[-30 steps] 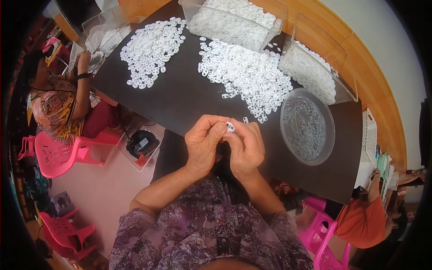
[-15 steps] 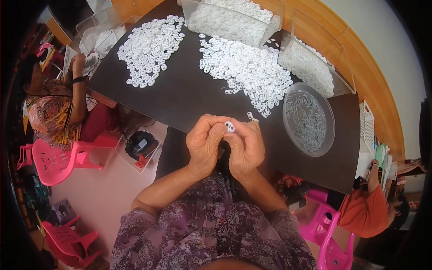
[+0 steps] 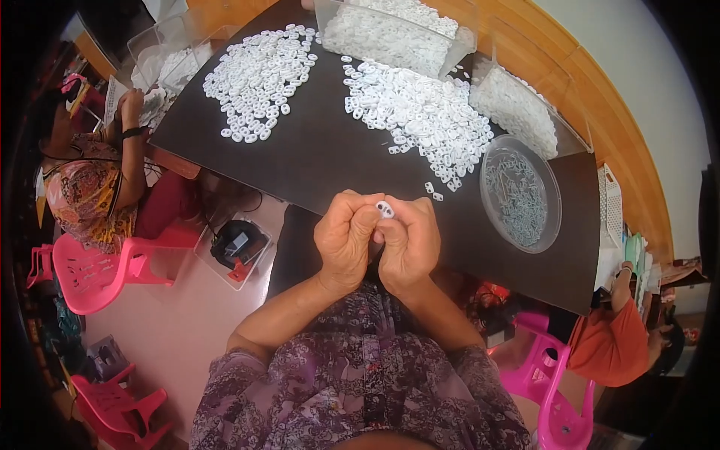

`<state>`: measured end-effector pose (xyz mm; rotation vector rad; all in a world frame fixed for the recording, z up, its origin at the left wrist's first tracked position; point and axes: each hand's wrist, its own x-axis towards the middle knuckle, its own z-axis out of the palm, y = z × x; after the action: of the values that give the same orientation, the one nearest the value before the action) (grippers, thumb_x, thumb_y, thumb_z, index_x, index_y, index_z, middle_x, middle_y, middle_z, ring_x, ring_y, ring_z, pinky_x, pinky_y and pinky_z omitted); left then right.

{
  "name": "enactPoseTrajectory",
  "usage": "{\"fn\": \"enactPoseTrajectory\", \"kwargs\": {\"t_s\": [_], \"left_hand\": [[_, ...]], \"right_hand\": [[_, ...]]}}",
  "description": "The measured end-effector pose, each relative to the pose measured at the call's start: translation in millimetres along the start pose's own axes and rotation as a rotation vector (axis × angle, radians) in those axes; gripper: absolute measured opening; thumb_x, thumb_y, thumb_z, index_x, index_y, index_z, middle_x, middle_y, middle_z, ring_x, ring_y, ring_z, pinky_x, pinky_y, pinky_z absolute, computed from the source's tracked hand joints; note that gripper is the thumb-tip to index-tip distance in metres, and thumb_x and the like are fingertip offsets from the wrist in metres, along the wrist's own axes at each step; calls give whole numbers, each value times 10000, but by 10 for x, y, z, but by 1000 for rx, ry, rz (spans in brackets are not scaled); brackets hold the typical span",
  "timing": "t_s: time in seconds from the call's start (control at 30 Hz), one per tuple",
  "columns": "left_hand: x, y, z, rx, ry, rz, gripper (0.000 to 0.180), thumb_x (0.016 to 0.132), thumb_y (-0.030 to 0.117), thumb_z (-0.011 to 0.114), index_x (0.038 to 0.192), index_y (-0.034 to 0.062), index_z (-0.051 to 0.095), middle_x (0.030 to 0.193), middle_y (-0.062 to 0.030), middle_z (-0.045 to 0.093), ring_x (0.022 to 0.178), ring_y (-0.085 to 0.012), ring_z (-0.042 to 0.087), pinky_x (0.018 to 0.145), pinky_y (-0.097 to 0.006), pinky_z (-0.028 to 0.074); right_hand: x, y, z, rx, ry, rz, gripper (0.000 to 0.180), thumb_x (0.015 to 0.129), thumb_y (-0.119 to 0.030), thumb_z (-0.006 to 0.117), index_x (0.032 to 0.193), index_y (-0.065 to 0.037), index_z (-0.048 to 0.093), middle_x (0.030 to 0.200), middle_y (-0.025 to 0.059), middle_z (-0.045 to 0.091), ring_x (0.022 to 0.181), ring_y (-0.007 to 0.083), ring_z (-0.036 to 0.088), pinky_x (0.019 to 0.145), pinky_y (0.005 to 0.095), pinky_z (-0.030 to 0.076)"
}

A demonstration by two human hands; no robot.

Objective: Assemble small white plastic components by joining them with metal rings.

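1. Left hand (image 3: 346, 238) and right hand (image 3: 409, 244): held knuckle to knuckle over the near edge of the dark worktop (image 3: 315, 157), forearms entering from 6 o'clock.
2. Small white ring piece (image 3: 385, 208): pinched at the fingertips where both hands meet; each grip is closed on it.
3. Large heap of white pieces (image 3: 420, 116): on the worktop at 12 o'clock from the hands, its nearest strays lying just beyond the fingertips.
4. Second heap (image 3: 259, 71): at 11 o'clock, well apart from the first.
5. Clear round dish (image 3: 520, 193): at 2 o'clock, holding small greyish parts.
6. Clear bins (image 3: 394, 30): along the far edge, filled with white pieces.
7. Seated person (image 3: 90, 187): at 9 o'clock, on a pink plastic chair (image 3: 94, 270).
8. Another person in orange (image 3: 611, 341): at 4 o'clock.
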<state>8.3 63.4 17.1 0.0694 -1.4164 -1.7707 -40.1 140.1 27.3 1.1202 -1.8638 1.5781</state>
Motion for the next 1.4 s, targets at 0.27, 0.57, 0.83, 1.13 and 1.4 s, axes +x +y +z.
{"fn": "enactPoseTrajectory", "kwargs": {"t_s": [0.27,0.57,0.83,1.13,1.4], "left_hand": [[-46,-64,-74,4,0,3,155,916,134,561,922,-21,565,723,-16,516,554,-42,455,481,-183,375],[-8,-99,-51,151,38,32,175,941,166,523,881,3,547,720,5,472,575,-29,400,496,-170,334],[89,17,-174,382,-133,40,171,934,35,474,1052,-21,584,794,-23,537,659,-57,470,578,-185,387],[348,-181,-506,304,-75,-285,213,912,86,536,1099,-9,575,808,-45,575,630,-67,501,559,-185,418],[765,-393,-413,706,-214,-38,124,823,28,607,942,22,643,781,-57,587,627,-120,537,583,-235,433]], "right_hand": [[-50,-7,53,-50,-40,-51,174,895,-81,549,1029,29,536,757,89,538,597,161,487,515,273,403],[-63,97,162,-43,40,-55,146,837,-63,608,945,25,565,726,89,523,583,204,478,492,307,384],[139,97,-72,-37,-125,-33,137,808,-22,619,938,14,596,762,96,586,644,219,520,576,308,420],[1446,754,-1230,-418,218,210,168,827,-57,602,971,24,632,803,16,598,731,80,528,677,226,442],[1893,1224,-1533,-1070,-34,-243,148,806,-83,615,928,-7,650,860,144,636,795,283,587,721,363,457]]}}
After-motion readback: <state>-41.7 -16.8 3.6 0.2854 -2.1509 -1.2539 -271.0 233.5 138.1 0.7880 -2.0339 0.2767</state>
